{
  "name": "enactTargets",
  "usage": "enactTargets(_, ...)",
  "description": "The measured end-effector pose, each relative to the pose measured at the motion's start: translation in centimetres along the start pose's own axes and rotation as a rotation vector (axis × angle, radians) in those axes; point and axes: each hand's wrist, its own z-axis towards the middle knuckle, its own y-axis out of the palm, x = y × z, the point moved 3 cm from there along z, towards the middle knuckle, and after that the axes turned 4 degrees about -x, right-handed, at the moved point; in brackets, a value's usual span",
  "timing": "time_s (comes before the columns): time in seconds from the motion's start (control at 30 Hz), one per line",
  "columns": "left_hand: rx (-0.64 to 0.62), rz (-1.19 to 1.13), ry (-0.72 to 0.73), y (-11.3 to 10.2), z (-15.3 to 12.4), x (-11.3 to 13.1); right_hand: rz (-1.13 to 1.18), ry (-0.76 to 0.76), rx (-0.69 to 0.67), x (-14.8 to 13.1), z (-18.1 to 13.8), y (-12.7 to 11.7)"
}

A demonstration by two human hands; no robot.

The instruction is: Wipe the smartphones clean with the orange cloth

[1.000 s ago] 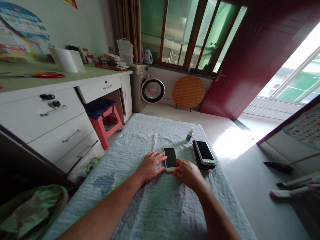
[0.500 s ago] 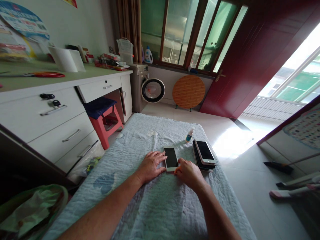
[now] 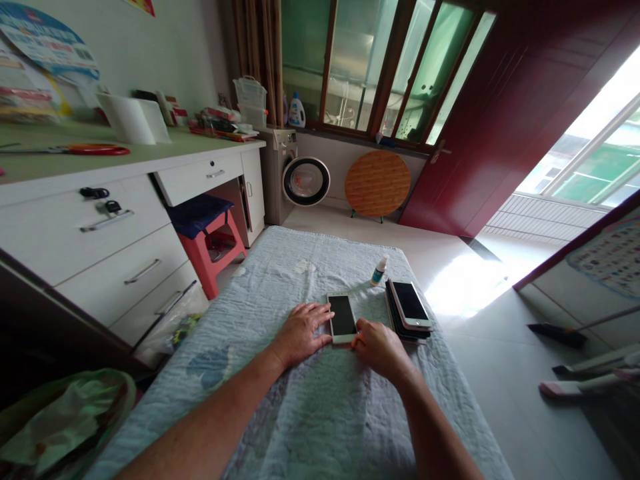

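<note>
A white smartphone (image 3: 343, 315) with a dark screen lies face up on the quilted cover. My left hand (image 3: 301, 331) is open beside it, palm down, its fingertips and thumb against the phone's left edge. At the phone's lower right corner, my right hand (image 3: 378, 345) is closed with the fingers curled in. A bit of something orange shows at its fingertips, too small to name. Right of that hand sits a stack of phones (image 3: 410, 303), the top one white with a black screen. Behind the stack stands a small spray bottle (image 3: 379, 270).
A pale quilted cover (image 3: 310, 413) spreads over the surface under my hands. On the left are a white desk (image 3: 200, 150) with drawers and a pink stool (image 3: 215, 257). Beyond stand a washing machine (image 3: 277, 177) with its door open and a round wooden tabletop (image 3: 378, 183).
My right hand has shifted very slightly to the right along the phone's lower corner. My left hand and the phone have stayed in place.
</note>
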Motion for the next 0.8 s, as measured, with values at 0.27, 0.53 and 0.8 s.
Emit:
enactTargets(0.27, 0.001, -0.001, -0.005, 0.07, 0.02, -0.08, -0.046, 0.014, 0.030, 0.12, 0.08, -0.24)
enactTargets(0.53, -0.002, -0.003, -0.001, -0.05, 0.00, -0.01, -0.053, 0.039, 0.068, 0.11, 0.50, -0.14)
enactTargets(0.8, 0.005, -0.008, 0.012, 0.25, 0.04, -0.28, 0.066, 0.044, 0.222, -0.63, 0.63, -0.06)
